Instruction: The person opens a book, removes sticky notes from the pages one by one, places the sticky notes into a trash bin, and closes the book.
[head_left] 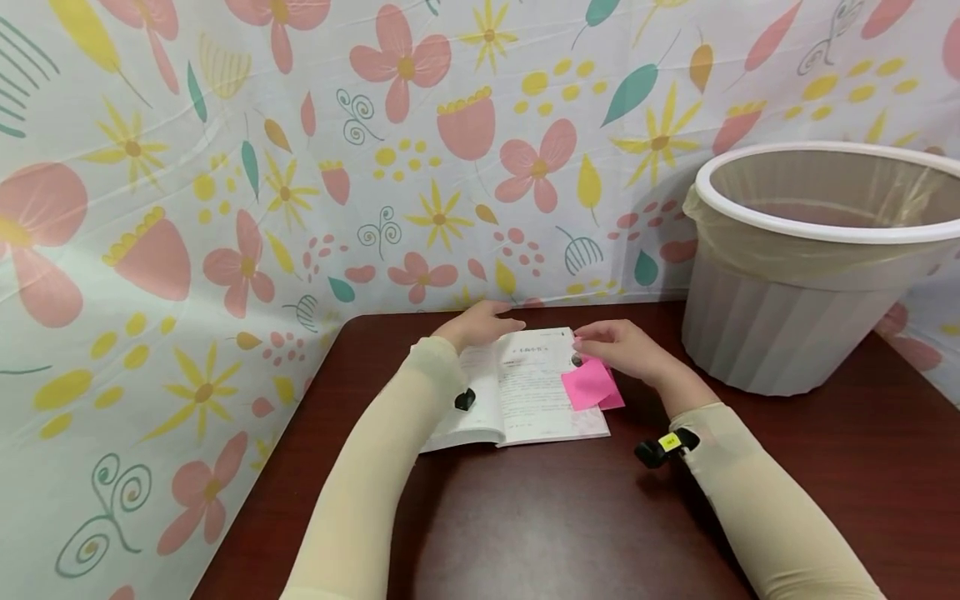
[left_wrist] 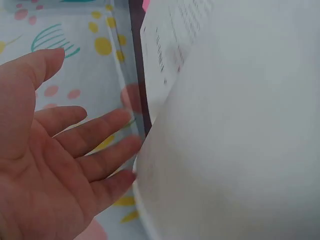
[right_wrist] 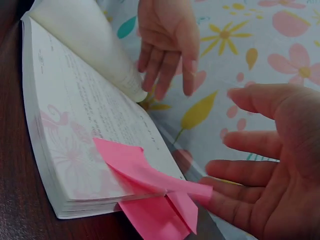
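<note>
An open book (head_left: 536, 400) lies on the dark table, its printed right page facing up. Pink sticky notes (head_left: 588, 385) overlap the right edge of that page and jut past it; in the right wrist view the pink sticky notes (right_wrist: 150, 172) look bent and creased. At the top of the lifted, curving left page is my left hand (left_wrist: 60, 160), fingers spread and fingertips close against the page edge. My right hand (right_wrist: 270, 170) is by the book's upper right corner. Its fingers are loosely extended, and a lower finger touches the end of a pink note.
A white ribbed trash bin (head_left: 772, 317) with a translucent liner stands on the table at the right. A flower-patterned cloth (head_left: 465, 192) hangs behind the table (head_left: 525, 525) and along its left side.
</note>
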